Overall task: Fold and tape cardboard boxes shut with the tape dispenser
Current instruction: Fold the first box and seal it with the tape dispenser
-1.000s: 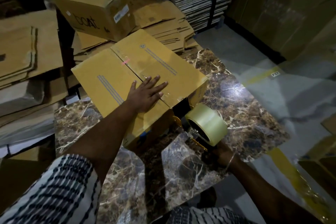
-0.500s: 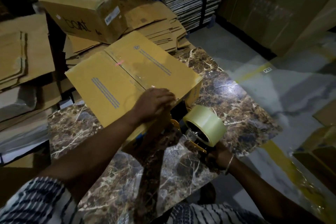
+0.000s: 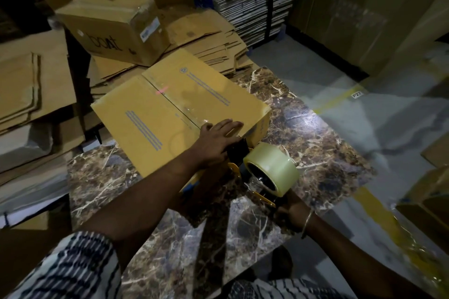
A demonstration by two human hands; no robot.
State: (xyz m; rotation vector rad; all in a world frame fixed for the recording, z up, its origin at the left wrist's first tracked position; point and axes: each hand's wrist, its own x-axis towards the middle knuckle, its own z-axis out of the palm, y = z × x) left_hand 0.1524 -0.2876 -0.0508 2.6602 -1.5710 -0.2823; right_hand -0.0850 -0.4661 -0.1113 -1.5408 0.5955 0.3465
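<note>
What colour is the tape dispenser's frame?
Yellow-orange, seen in the head view on the tape dispenser, below the clear tape roll.

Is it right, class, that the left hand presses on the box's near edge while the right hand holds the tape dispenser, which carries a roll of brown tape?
Not quite. In the head view the roll on the tape dispenser is clear, not brown. The left hand does press the box, and the right hand holds the dispenser.
</note>
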